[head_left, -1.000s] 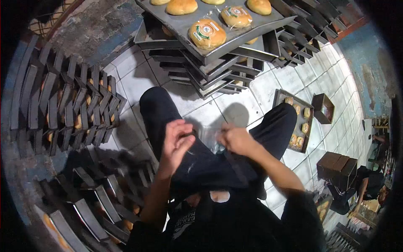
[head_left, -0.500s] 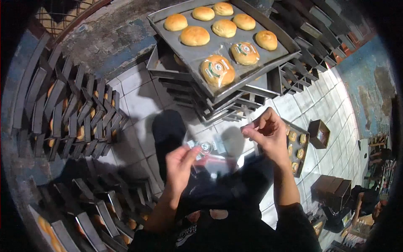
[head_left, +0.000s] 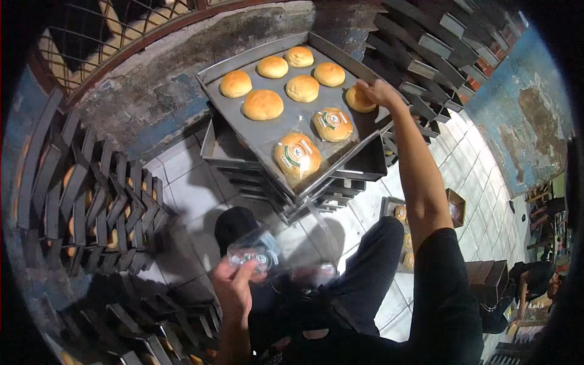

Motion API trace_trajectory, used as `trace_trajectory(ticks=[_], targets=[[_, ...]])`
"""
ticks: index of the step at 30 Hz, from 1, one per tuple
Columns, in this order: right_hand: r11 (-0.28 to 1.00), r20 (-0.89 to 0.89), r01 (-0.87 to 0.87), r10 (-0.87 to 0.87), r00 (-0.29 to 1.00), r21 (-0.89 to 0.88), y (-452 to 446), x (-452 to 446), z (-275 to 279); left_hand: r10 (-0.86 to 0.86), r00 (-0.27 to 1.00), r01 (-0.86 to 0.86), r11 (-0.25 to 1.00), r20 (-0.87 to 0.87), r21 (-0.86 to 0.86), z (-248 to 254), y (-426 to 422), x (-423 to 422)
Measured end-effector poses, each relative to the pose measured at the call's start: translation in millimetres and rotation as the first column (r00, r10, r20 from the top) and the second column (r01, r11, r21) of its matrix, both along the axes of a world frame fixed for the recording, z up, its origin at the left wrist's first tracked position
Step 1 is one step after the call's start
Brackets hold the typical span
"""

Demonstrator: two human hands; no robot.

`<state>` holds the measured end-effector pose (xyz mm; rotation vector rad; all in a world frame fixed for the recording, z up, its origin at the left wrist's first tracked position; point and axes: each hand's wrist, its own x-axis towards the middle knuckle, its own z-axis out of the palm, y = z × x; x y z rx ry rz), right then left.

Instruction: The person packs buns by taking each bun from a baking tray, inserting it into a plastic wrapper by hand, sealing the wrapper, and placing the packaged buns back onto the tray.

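Note:
My left hand [head_left: 234,286] pinches a clear printed plastic bag [head_left: 258,255] above my left knee. My right hand [head_left: 378,94] reaches over the right edge of the top tray [head_left: 243,131], its fingers on a plain round bun [head_left: 360,99]. Several other unwrapped buns lie on this tray, among them a larger one [head_left: 263,104]. Two buns in printed clear bags sit near the front corner, one [head_left: 297,156] at the corner and the other [head_left: 333,125] to its right.
More trays [head_left: 234,152] are stacked beneath the top one. Crosswise tray stacks [head_left: 97,201] stand at the left, lower left and upper right. At the right are a floor tray of wrapped buns [head_left: 407,252], an open metal box [head_left: 455,208], brown boxes [head_left: 486,277] and another person [head_left: 529,286].
My right hand has moved up and forward from above my lap to the bun on the tray. My left hand has moved lower left with the bag. The view has tilted up.

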<state>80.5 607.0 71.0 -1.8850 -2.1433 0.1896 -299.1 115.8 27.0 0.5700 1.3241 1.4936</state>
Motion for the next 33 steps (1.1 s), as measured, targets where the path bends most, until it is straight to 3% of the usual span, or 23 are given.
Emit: trace_trajectory(ticks=[4,7,9,12,13,14,15,17,18,19,21,23,25,26,27,28,29,30,31,33], targets=[[0.995,-0.149,0.044,-0.031,0.988,0.089,-30,-17,-1,0.048,0.999,-0.048,0.999,0.021,0.0,3,1,1],[0.982,-0.259,-0.026,0.075,0.963,0.188,-82,-31,22,0.01,0.999,-0.009,1.0,0.043,-0.02,-1,2,-5],[0.915,-0.379,-0.079,0.241,0.894,0.396,-114,-40,39,-0.01,0.998,0.011,1.0,0.06,-0.022,0,5,-7],[0.923,-0.736,-0.247,0.384,0.557,0.295,-198,-61,69,-0.035,0.996,0.035,0.999,0.079,-0.008,1,7,-6],[0.937,-0.879,-0.341,0.226,0.42,0.078,-224,-63,59,-0.064,0.995,0.064,0.998,0.082,0.003,2,6,-5],[0.917,-0.924,-0.379,0.029,0.38,-0.127,-259,-71,54,-0.101,0.99,0.096,0.994,0.098,0.049,3,5,-4],[0.851,-0.855,-0.52,0.217,0.472,-0.071,-281,-75,49,-0.098,0.991,0.094,0.994,0.093,0.047,1,5,-2],[0.816,-0.963,-0.548,-0.041,0.267,-0.186,-327,-90,43,-0.143,0.988,0.138,0.986,0.059,0.089,-3,7,5],[0.835,-0.989,-0.532,-0.087,0.122,-0.139,-340,-92,35,-0.155,0.987,0.15,0.985,0.05,0.081,-1,9,8],[0.855,-0.991,-0.51,-0.129,-0.027,-0.098,-351,-93,28,-0.151,0.987,0.147,0.986,0.05,0.075,-1,9,12],[0.868,-0.989,-0.495,-0.042,-0.14,0.033,-372,-104,20,-0.149,0.986,0.147,0.989,0.078,0.033,-3,8,17],[0.859,-0.993,-0.504,0.114,0.012,0.092,-385,-104,7,-0.185,0.98,0.187,0.982,0.075,-0.015,-6,3,18],[0.856,-0.972,-0.516,0.143,0.187,0.026,-406,-115,17,-0.218,0.972,0.218,0.976,0.089,0.008,-10,-1,22],[0.852,-0.902,-0.524,0.225,0.369,-0.002,-409,-112,20,-0.27,0.956,0.274,0.961,0.112,-0.023,-8,-3,21],[0.852,-0.904,-0.523,0.219,0.368,-0.007,-410,-108,24,-0.27,0.956,0.275,0.961,0.112,-0.03,-5,-5,20],[0.809,-0.872,-0.586,0.249,0.422,-0.053,-408,-102,29,-0.388,0.908,0.388,0.921,0.157,0.034,0,-7,17],[0.759,-0.835,-0.643,0.286,0.471,-0.103,-406,-96,36,-0.499,0.845,0.487,0.867,0.193,0.106,3,-8,12],[0.736,-0.849,-0.663,0.259,0.461,-0.135,-407,-92,48,-0.693,0.644,0.661,0.717,0.324,0.22,-17,-4,-10],[0.732,-0.85,-0.667,0.256,0.46,-0.141,-406,-89,49,-0.687,0.647,0.657,0.722,0.329,0.215,-24,0,-10],[0.58,-0.86,-0.786,0.268,0.434,-0.216,-409,-87,46,-0.885,0.376,0.825,0.455,0.275,0.335,-27,5,-8]])
